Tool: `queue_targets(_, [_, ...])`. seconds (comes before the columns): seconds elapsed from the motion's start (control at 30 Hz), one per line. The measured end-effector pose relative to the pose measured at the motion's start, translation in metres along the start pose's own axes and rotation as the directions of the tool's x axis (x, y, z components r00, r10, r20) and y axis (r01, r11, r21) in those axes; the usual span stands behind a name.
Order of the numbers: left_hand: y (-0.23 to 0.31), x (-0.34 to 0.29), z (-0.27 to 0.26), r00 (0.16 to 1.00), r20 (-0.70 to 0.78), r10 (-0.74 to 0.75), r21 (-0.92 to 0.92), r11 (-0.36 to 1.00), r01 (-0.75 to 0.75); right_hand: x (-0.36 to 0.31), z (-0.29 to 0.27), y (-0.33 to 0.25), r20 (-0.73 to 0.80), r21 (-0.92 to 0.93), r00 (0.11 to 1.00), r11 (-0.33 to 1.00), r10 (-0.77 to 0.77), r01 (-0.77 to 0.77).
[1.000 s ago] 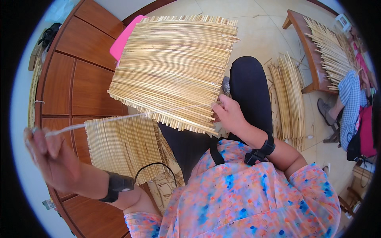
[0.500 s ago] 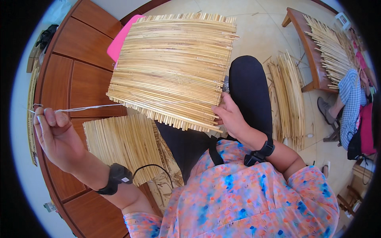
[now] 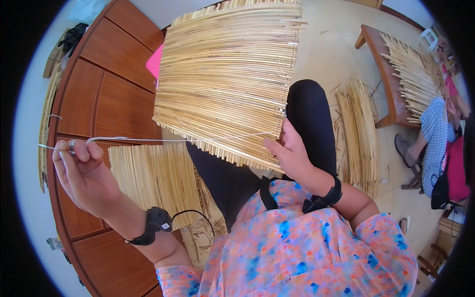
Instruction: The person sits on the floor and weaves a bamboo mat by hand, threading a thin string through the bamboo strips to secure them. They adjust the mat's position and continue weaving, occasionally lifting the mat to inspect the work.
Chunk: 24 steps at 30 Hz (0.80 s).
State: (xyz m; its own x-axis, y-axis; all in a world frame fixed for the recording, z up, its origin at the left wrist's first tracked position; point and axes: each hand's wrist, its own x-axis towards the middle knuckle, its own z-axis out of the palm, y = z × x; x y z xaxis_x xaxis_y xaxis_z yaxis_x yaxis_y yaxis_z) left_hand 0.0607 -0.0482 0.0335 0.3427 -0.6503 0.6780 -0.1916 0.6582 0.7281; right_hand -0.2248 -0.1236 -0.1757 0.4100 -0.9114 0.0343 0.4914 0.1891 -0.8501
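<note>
A mat of straw-coloured reed stalks [image 3: 227, 84], laid side by side and bound with thread, is held up over my legs. My right hand [image 3: 292, 151] grips its near right corner, thumb on top and fingers underneath. A white thread [image 3: 168, 140] runs taut from the mat near my right thumb, across the stalks to the left. My left hand [image 3: 86, 178], raised beyond the mat's left side, is closed in a pinch on this thread. A thin pale end sticks out past its fingertips; whether it is a needle I cannot tell.
A second reed mat [image 3: 156, 183] lies low on the left beside brown wooden panelling [image 3: 123, 111]. Reed bundles [image 3: 358, 133] lie on the floor to the right. Beyond them, a wooden bench [image 3: 383, 74] bears more reeds, near a seated person in checked trousers [image 3: 435, 126]. Something pink [image 3: 155, 64] shows behind the mat.
The mat has moved up and away from me, held by my right hand. My left hand has come slightly right and lower, still pinching the taut thread. The whole view has shifted a little.
</note>
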Motion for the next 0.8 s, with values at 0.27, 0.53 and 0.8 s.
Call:
queue_targets(0.27, [0.014, -0.029, 0.025, 0.997, -0.032, 0.066, 0.079, 0.995, -0.064, -0.025, 0.002, -0.092, 0.053, -0.4, 0.982, 0.897, -0.182, 0.188])
queue_targets(0.53, [0.008, -0.071, 0.062, 0.985, 0.037, -0.168, 0.154, 0.975, 0.161, -0.052, -0.01, -0.129, 0.155, -0.753, 0.98, 0.627, -0.127, 0.2])
queue_targets(0.8, [-0.01, -0.127, 0.08, 0.9, 0.221, -0.376, 0.108, 0.926, 0.361, -0.069, 0.006, -0.155, 0.11, -0.858, 0.994, 0.504, -0.014, 0.102])
